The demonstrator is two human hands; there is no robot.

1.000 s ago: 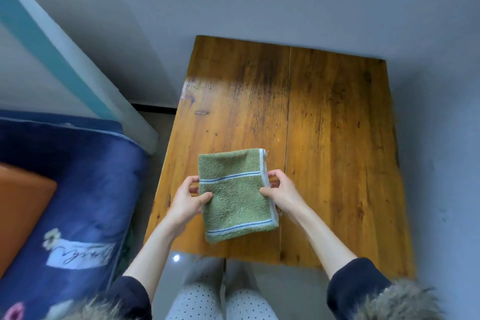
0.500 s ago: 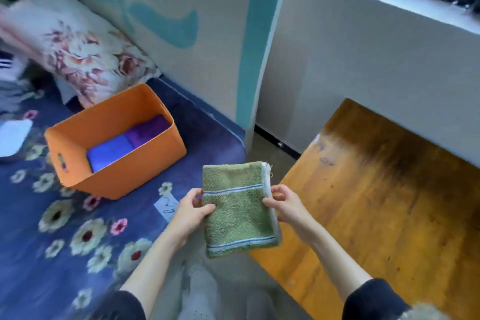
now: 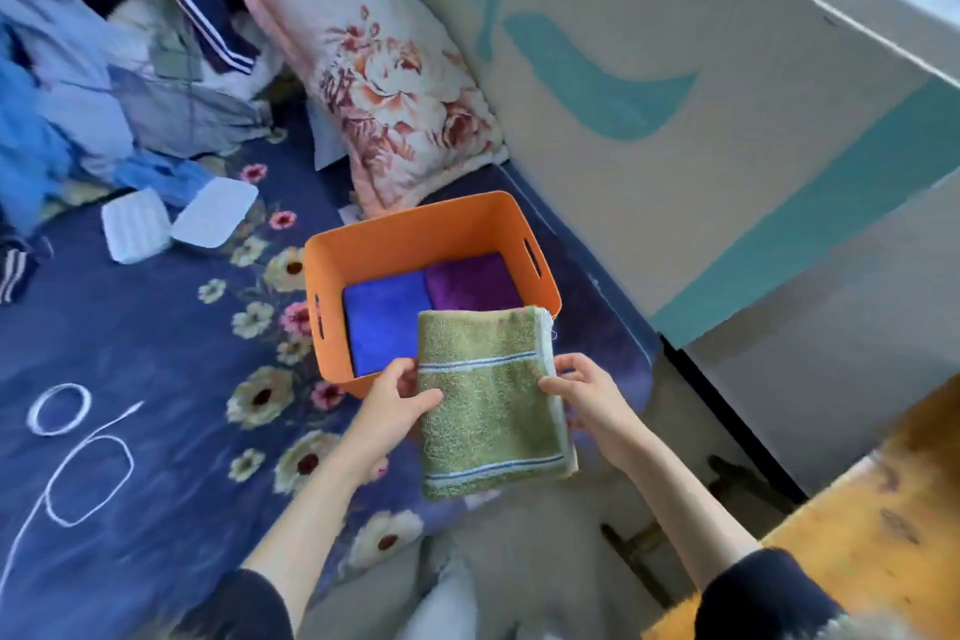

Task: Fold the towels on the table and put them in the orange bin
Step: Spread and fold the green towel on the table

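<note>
Just in front of the orange bin [image 3: 431,229], at its near rim, the folded green towel [image 3: 488,405] hangs in the air between both hands. The left hand [image 3: 387,403] pinches the towel's left edge, thumb on top; the right hand [image 3: 584,392] pinches the right edge, where the layered hems stack up. Inside the bin a blue towel [image 3: 382,327] lies on the left and a purple towel [image 3: 470,281] on the right, touching side by side and covering most of the floor that shows.

The main risk, as I judge it, is the fold coming apart. The towel is held only at its two side edges, so its lower half sags free; if either pinch slackens, the layers could splay open. The towel also looks about as wide as one stack, so lowered crookedly it could catch on the bin's near wall or land straddling both towels and slump. The bin sits on soft floral bedding [image 3: 130,327], so a nudge might tip or shift it.

The towel hides the bin's near right corner and part of the purple towel. Fingers beneath the towel are out of sight, and the fold count cannot be told. Only a corner of the counter [image 3: 857,525] shows, so any remaining towels are unseen.
</note>
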